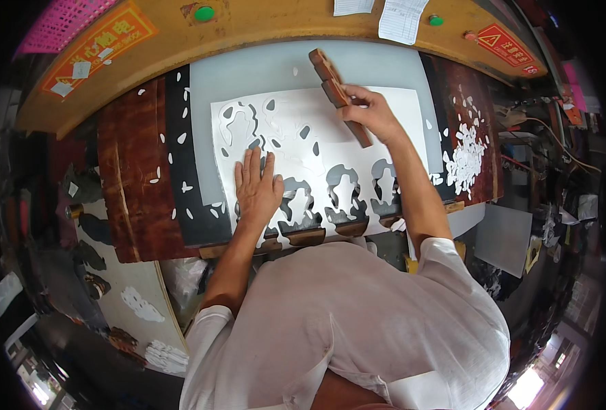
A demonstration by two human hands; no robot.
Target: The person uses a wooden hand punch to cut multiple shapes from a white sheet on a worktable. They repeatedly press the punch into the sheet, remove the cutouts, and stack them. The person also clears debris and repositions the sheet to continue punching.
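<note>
A white sheet (299, 109) lies on a pale grey cutting board (248, 68). Along its near edge run several large shaped cut-outs, and smaller holes and curved cut lines mark its left part. My left hand (258, 191) rests flat on the sheet's left side, fingers stretched forward. In my right hand (374, 119) is a reddish-brown cutting die (329, 82), gripped near its lower end. The die is tilted on edge above the sheet's far middle, slightly blurred, its outline long and notched. Whether it touches the sheet I cannot tell.
A yellow machine beam (275, 31) with green buttons and warning labels spans the far side. Small white offcuts (465, 158) are heaped on the right of the brown table (132, 171); others lie scattered at left. White pieces (142, 304) sit on a lower board at left.
</note>
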